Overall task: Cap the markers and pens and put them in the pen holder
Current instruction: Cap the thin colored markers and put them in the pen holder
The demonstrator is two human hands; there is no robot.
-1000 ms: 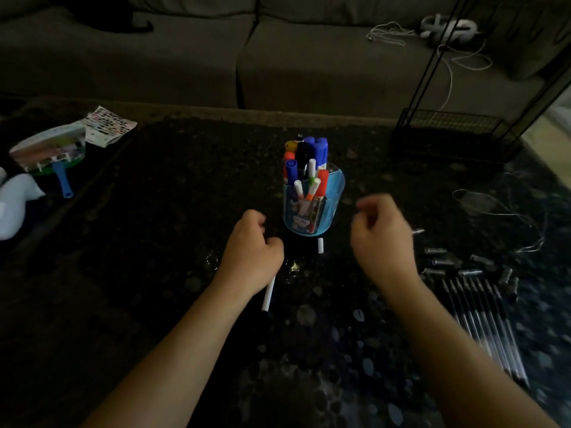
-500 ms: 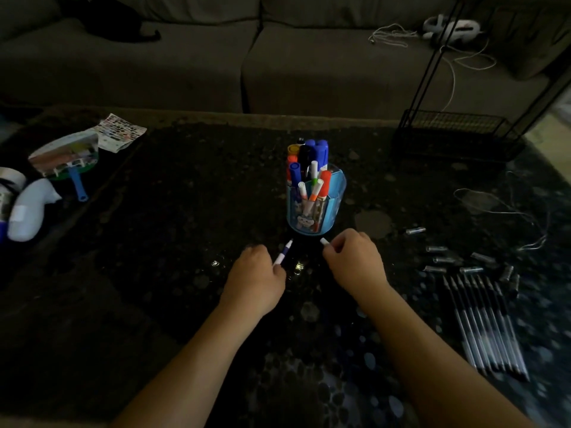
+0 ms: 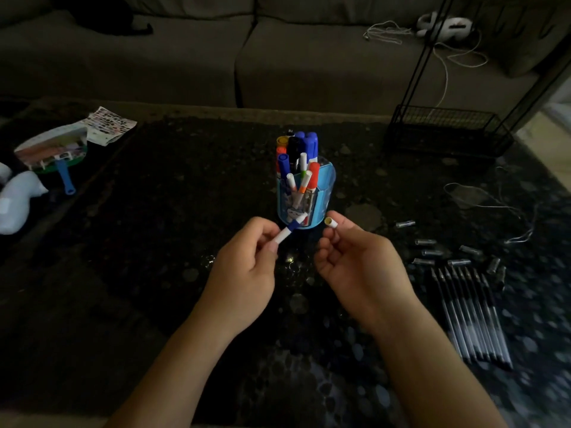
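Note:
My left hand point(image 3: 247, 261) grips a thin white marker point(image 3: 290, 230) with a blue band; its tip points up and right toward the holder. My right hand point(image 3: 358, 261) pinches a small white cap point(image 3: 332, 223) between thumb and forefinger, open end facing the marker, a short gap apart. Just behind both hands stands the blue pen holder point(image 3: 324, 193), filled with several capped markers. At the right lie a row of several uncapped black pens point(image 3: 469, 313) and several loose grey caps point(image 3: 445, 251).
A dark speckled table point(image 3: 154, 242) carries everything. On the left lie a white bottle point(image 3: 18, 199), a toy set with a blue handle point(image 3: 58, 152) and a printed sheet point(image 3: 108, 125). A black wire rack point(image 3: 445, 131) and a thin cable point(image 3: 494, 205) sit at the right.
Both hands lifted off the table. My left hand turned the marker tip up; my right hand picked the white cap up from beside the holder and raised it toward the marker.

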